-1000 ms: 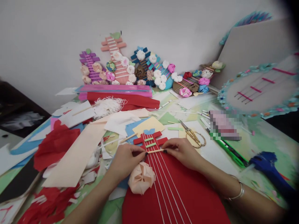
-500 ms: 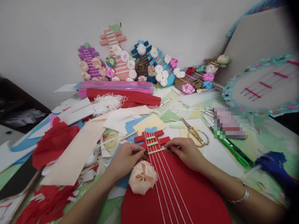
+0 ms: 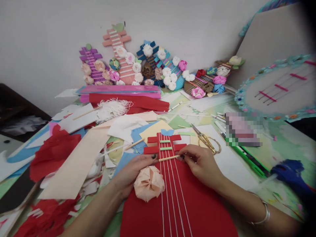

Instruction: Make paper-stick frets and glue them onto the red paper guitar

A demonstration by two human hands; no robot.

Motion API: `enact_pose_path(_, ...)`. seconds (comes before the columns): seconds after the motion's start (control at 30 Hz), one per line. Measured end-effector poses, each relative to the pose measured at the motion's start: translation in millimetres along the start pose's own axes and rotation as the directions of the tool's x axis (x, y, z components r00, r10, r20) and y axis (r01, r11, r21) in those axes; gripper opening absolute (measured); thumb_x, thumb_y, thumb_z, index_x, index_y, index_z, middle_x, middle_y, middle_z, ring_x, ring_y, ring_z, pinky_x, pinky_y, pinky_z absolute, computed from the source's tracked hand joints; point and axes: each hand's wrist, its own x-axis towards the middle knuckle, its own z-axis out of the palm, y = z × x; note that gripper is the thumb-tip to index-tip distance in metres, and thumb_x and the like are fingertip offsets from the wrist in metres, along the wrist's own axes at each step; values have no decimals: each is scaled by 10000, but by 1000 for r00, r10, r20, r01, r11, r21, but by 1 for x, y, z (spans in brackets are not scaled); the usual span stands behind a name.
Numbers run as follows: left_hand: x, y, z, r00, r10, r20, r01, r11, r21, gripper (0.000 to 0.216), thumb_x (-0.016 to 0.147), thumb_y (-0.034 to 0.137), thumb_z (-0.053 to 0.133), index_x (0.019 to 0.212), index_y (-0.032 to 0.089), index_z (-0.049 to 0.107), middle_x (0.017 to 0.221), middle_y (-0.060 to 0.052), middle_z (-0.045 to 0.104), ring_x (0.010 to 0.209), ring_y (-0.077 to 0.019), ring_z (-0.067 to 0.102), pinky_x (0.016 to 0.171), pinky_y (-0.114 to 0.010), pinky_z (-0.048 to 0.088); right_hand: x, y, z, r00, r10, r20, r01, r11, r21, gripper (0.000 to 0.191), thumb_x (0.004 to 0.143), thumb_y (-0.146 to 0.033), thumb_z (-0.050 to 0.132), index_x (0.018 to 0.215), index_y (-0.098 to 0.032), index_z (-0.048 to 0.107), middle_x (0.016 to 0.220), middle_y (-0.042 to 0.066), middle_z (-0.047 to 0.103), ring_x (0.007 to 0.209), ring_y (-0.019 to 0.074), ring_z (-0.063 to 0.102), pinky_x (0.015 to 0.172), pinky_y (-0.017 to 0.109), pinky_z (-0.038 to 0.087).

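A red lute-shaped craft (image 3: 199, 204) lies in front of me, strung lengthwise with white strings. My left hand (image 3: 129, 172) holds its neck edge, thumb on top and the other fingers mostly hidden underneath. Across the strings lies a thin pale stick (image 3: 169, 158), its right end pinched by my right hand (image 3: 203, 166). Above it, two short green strips (image 3: 166, 148) cross the neck. A peach paper flower (image 3: 149, 183) sits on the body's left side, just below my left hand. A blue paper piece (image 3: 167, 132) tops the neck.
Gold-handled scissors (image 3: 208, 141) lie right of the neck. Red crepe paper (image 3: 55, 153), a long peach strip (image 3: 71, 161) and white string (image 3: 113, 110) cover the left. Decorated lutes (image 3: 120, 65) lean on the wall. A blue glue gun (image 3: 288, 172) rests at right.
My left fingers have left the stick's left end and now grip the lute's edge. The lute's neck has swung slightly right and straightened. My right hand still pinches the stick.
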Motion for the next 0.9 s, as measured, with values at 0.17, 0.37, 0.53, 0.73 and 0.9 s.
enact_pose_path(0.17,-8,11,7,980,104,170,-103,995,-16,212,648,224,729,839,136,703,799,-78,714,795,-210,657,727,-268,501,-5,-9,-4,993,-113,-36,114,993,22,198,775,-68,487,854,-178,631,772,23,646,661,119,580,595,236,461)
enact_pose_path(0.37,-3,15,-2,975,210,67,-215,973,77,489,582,267,779,1037,144,649,898,-103,712,942,-279,633,822,-343,489,-4,-24,-8,953,-289,-96,289,957,-10,233,816,-73,472,950,-183,628,890,59,639,794,131,601,685,243,492)
enact_pose_path(0.53,-6,18,-3,978,210,8,-208,961,181,622,551,330,789,1119,157,603,890,-110,710,891,-304,648,777,-393,516,-4,-30,-9,951,-281,-128,282,959,-11,234,812,-87,467,951,-203,616,869,68,636,781,155,606,664,266,503)
enact_pose_path(0.73,-12,18,4,967,255,2,-252,953,171,584,569,364,774,1097,176,608,958,-103,699,886,-290,650,780,-388,522,-3,-33,-9,956,-257,-140,262,965,20,214,807,-84,466,921,-186,616,840,60,629,755,148,595,653,266,497)
enact_pose_path(0.9,-12,18,3,942,334,-2,-322,910,262,583,547,386,778,1065,168,622,962,-106,696,925,-301,631,768,-388,520,-4,-31,-6,960,-250,-129,257,966,40,210,798,-67,481,916,-169,622,844,58,625,749,134,589,647,247,490)
